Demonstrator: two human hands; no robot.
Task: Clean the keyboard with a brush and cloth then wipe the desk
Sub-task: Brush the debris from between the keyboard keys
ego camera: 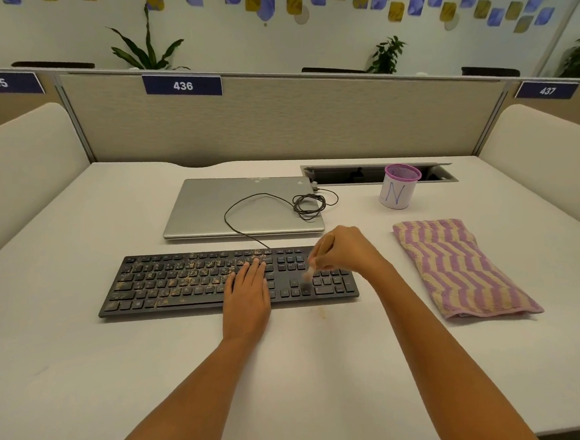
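A black keyboard lies across the middle of the white desk, its left and middle keys strewn with brown crumbs. My left hand rests flat on the keys right of centre, fingers straight. My right hand grips a small brush whose blurred bristles touch the keys near the number pad. The keys on the right side look free of crumbs. A folded purple and beige striped cloth lies on the desk to the right of the keyboard, apart from both hands.
A shut silver laptop sits behind the keyboard with the keyboard's black cable coiled on it. A purple mesh cup stands at the back right beside an open cable slot. A few crumbs lie before the keyboard. Beige partitions enclose the desk.
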